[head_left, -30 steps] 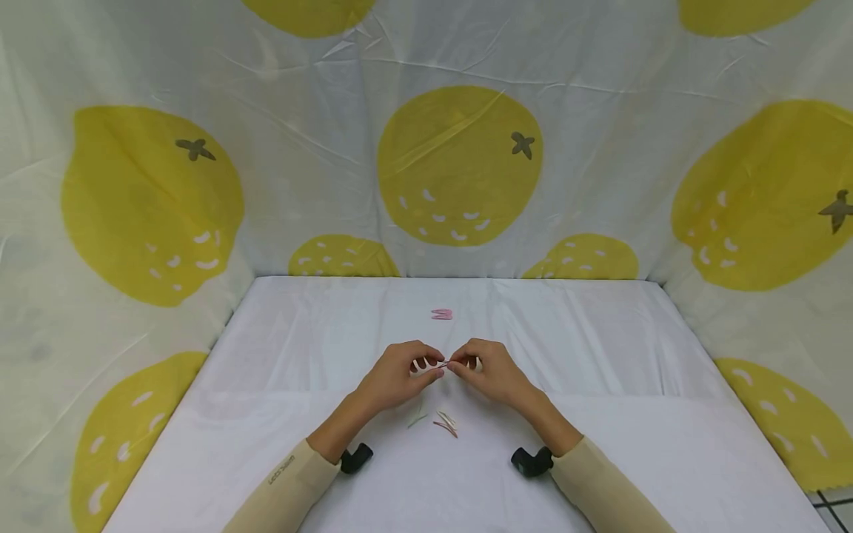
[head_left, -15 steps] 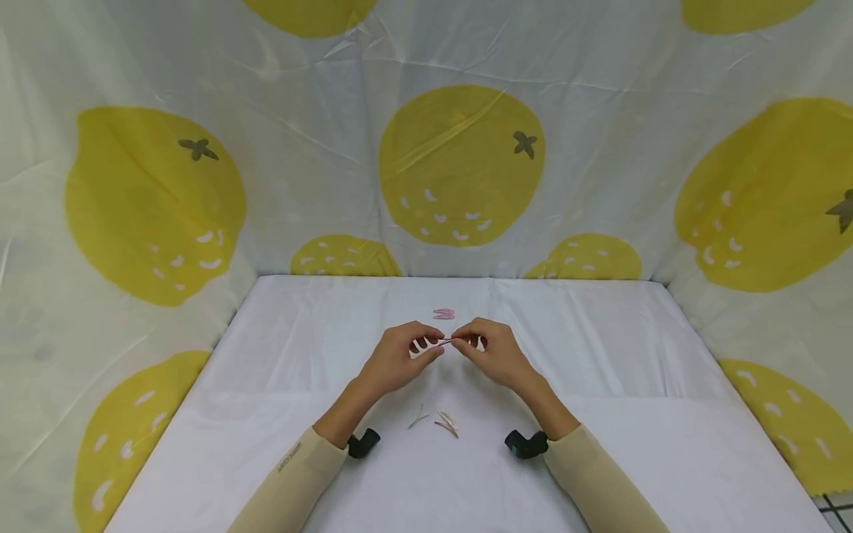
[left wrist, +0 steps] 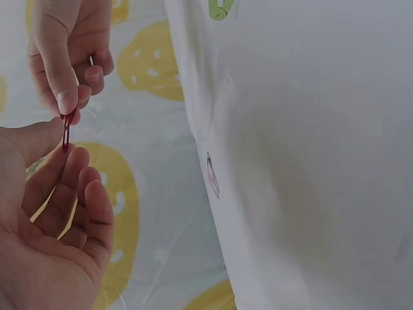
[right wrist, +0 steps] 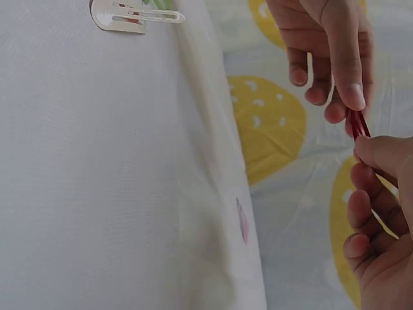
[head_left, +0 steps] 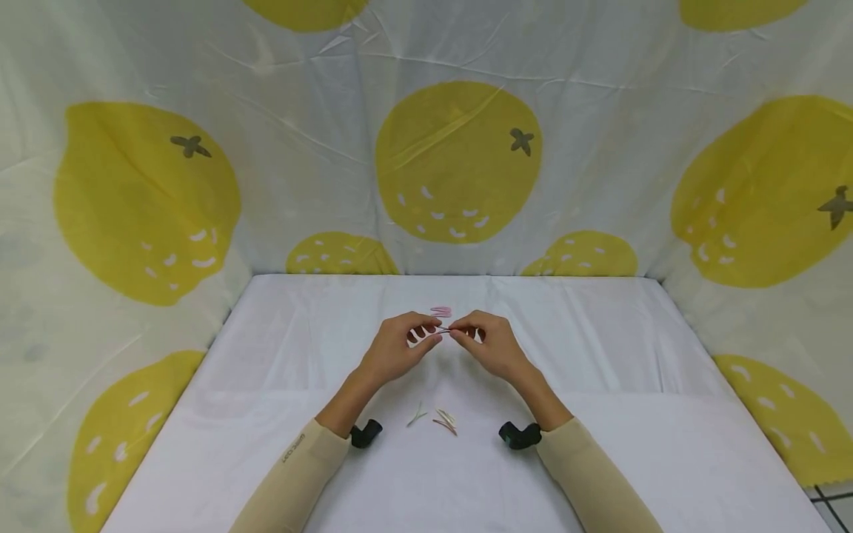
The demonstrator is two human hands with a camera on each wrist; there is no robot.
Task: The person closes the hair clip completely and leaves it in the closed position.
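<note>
Left hand [head_left: 395, 348], right hand [head_left: 494, 345] raised, angled inward, both pinching red clip [right wrist: 359, 123].

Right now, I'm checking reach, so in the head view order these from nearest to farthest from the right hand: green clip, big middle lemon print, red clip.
From the right hand:
1. Red clip, pinched at the hand's left.
2. Green clip, on the table's near side, left of the hand.
3. Big middle lemon print, on the cloth beyond the table.

There are two hands [head_left: 389, 349], two wrist cameras [head_left: 520, 436], one dark red clip [left wrist: 66, 132], one green clip [left wrist: 220, 13], one cream clip [right wrist: 129, 24], one reddish-brown clip [head_left: 446, 427] and seemingly two pink clips [head_left: 440, 312].
</note>
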